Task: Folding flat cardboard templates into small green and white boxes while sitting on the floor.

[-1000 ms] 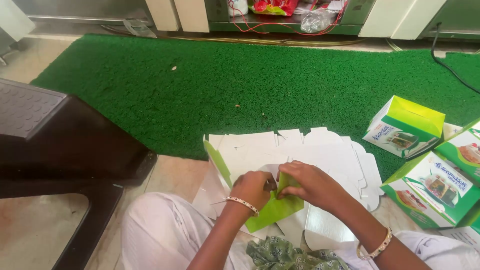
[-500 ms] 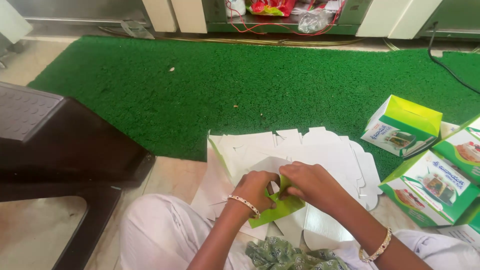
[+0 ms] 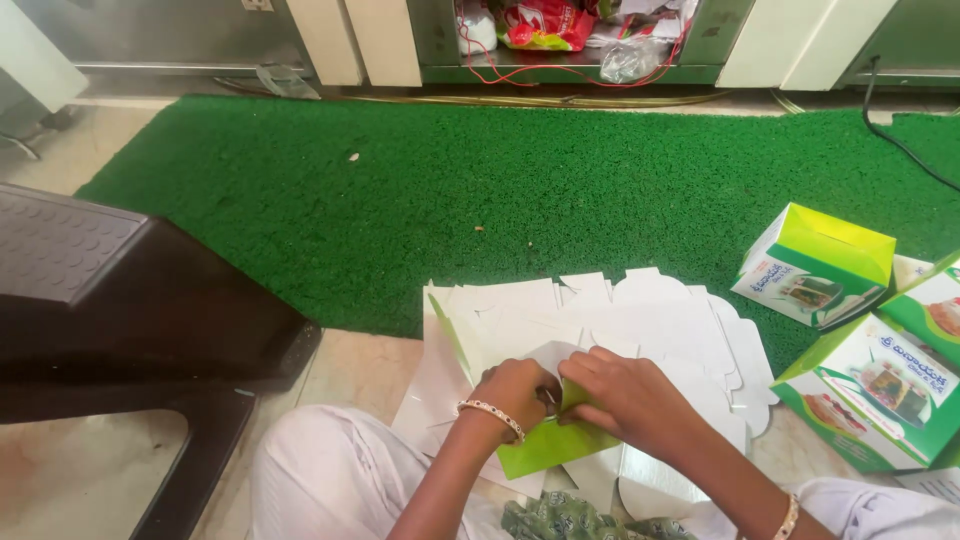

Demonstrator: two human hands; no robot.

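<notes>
A flat carton blank, bright green on its printed face and white on the inside, is held low in the middle of the head view, just above the lap. It is gripped from both sides: the left hand is curled closed over its upper left part, with the fingers folded tightly onto the card, and the right hand is laid over its upper right part, with the fingers pinched narrowly on a small green flap where the two hands meet. The green panel juts out below the left hand, towards the knee. A beaded bracelet is worn on the left wrist, and a second bracelet is seen at the right wrist.

Directly under and beyond the hands, a stack of unfolded white blanks with rounded tabs is spread on the floor, partly on pale tile and partly touching the edge of a green grass-like mat.

To the right, well apart from the hands, three made-up boxes are seen. One box, with a yellow-green top and a white side bearing a small picture panel, stands tilted on the mat. A larger green box with a white label panel and food pictures lies nearer, and a third green box is cut off by the right edge. Their print is too small to be made out.

A dark plastic chair is placed at the left. Along the top, a red packet and clear bags are lodged in a shelf opening.
</notes>
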